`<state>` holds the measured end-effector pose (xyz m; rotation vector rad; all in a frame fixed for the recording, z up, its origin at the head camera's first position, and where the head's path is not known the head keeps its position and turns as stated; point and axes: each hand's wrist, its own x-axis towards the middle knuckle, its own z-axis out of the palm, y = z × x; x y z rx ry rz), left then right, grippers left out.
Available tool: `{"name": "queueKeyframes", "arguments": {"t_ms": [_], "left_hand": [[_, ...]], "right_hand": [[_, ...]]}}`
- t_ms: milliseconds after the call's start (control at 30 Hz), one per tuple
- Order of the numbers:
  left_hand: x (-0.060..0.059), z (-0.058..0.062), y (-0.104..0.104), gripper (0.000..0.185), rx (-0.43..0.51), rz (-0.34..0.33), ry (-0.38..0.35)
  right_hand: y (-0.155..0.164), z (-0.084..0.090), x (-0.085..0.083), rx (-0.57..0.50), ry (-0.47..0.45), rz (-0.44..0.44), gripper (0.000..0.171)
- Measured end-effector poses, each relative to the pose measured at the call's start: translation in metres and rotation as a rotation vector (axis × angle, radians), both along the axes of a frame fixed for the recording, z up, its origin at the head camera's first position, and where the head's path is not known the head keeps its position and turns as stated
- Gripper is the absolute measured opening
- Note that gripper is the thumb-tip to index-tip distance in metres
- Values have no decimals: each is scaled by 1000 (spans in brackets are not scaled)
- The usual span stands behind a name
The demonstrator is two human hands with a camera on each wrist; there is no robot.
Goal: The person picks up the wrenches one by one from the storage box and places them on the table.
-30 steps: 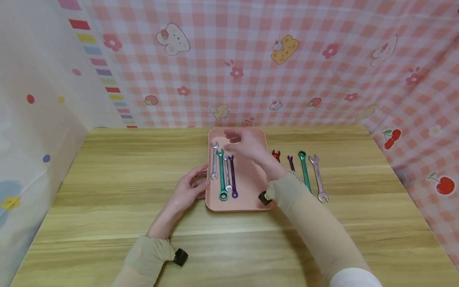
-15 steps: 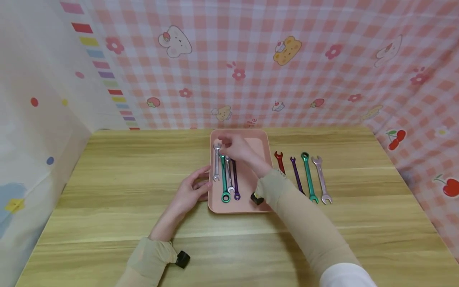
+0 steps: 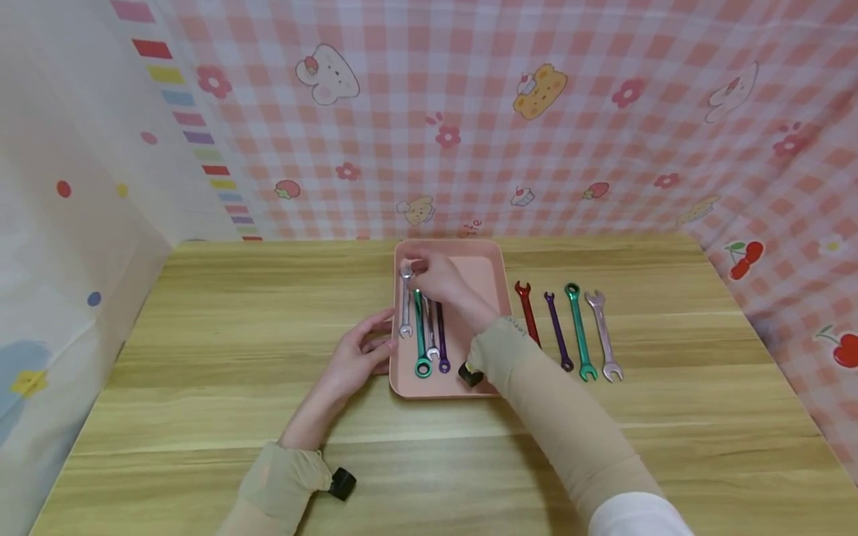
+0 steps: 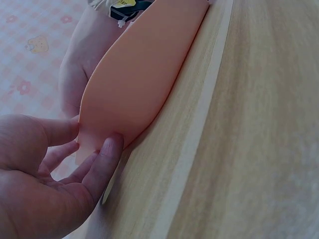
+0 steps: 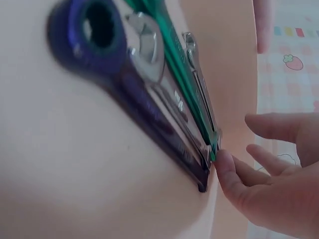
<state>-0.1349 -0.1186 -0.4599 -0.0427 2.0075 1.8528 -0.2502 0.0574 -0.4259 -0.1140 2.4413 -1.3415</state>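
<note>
A pink tray (image 3: 481, 277) lies on the wooden table. Inside it are upright rows of wrenches: a silver wrench (image 3: 405, 309) at the left, a green wrench (image 3: 421, 335), another silver wrench (image 3: 431, 331) and a purple wrench (image 3: 442, 342). My left hand (image 3: 351, 361) touches the tray's left side; the left wrist view shows relaxed fingertips against its outer wall (image 4: 139, 64). My right hand (image 3: 439, 281) is over the wrenches' far ends, which it partly hides. In the right wrist view, a fingertip (image 5: 227, 162) touches the green wrench's end, the fingers spread.
Right of the tray, a red wrench (image 3: 527, 309), a purple wrench (image 3: 557, 331), a green wrench (image 3: 579, 331) and a pinkish-silver wrench (image 3: 605, 335) lie side by side on the table (image 3: 268, 313). A checked cloth (image 3: 402, 112) hangs behind the table.
My right hand has moved left and slightly nearer, from over the tray's far middle to the wrenches' far ends. My left hand has stayed at the tray's side.
</note>
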Motion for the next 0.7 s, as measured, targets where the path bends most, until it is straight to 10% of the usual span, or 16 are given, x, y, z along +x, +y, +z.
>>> {"name": "queueKeyframes", "arguments": {"t_ms": [700], "left_hand": [[1,4,2,62,-6,7,-4]], "right_hand": [[-3,8,3,38,-78,-123,53]]}}
